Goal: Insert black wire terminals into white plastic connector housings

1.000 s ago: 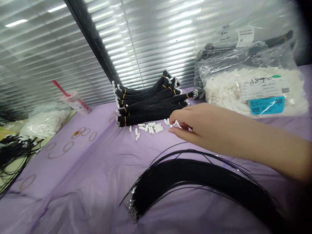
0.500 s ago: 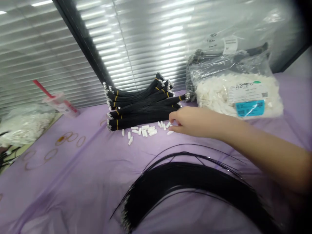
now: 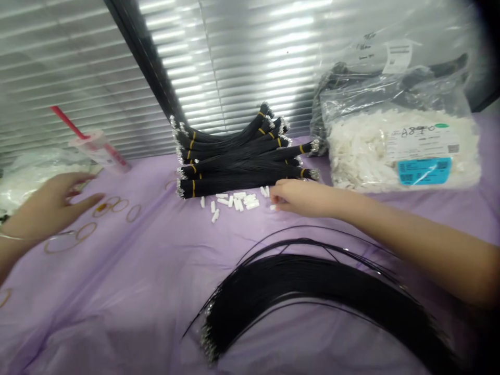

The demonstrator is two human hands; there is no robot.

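My right hand reaches in from the right to the small white plastic connector housings scattered on the purple cloth. Its fingers are curled in a pinch, with a white piece showing at the fingertips; how many pieces it holds is hidden. Just behind lie stacked bundles of black wires, tied with yellow bands and tipped with metal terminals. On the left, my left hand is open, thumb and fingers apart, near thin tan rubber bands. A big loose bunch of black wires curves across the front.
A clear bag of white housings with labels stands at the back right. At the back left are a cup with a red straw and another bag of white pieces. Window blinds rise behind the purple cloth.
My left hand has come into view at the left. Fewer white housings lie loose beside my right hand, which stays near the same spot. The view has shifted slightly.
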